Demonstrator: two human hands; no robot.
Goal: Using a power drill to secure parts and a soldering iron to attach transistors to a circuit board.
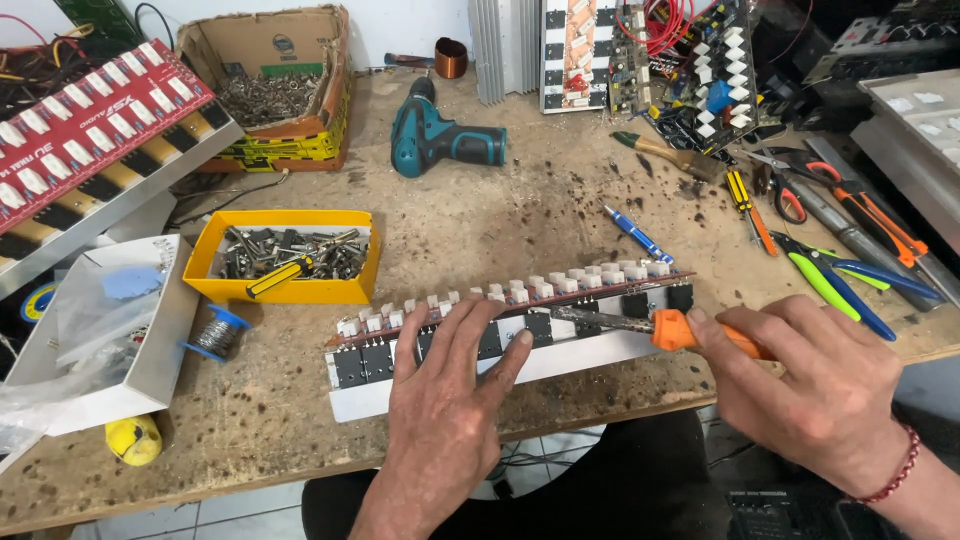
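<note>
A long red circuit board (600,279) with white blocks and black square parts lies on a white metal bar (575,357) near the bench's front edge. My left hand (445,400) rests flat on it, fingers spread over the black parts left of centre. My right hand (815,385) grips an orange-handled screwdriver (690,333) held level, its dark shaft (590,318) pointing left along the black parts, tip near my left fingertips.
A yellow bin of metal parts (285,290) and a solder spool (217,335) lie to the left. A teal drill (440,135) and a cardboard box of screws (270,90) sit behind. Pliers, cutters and small screwdrivers (830,270) lie right. A white box (165,350) stands at far left.
</note>
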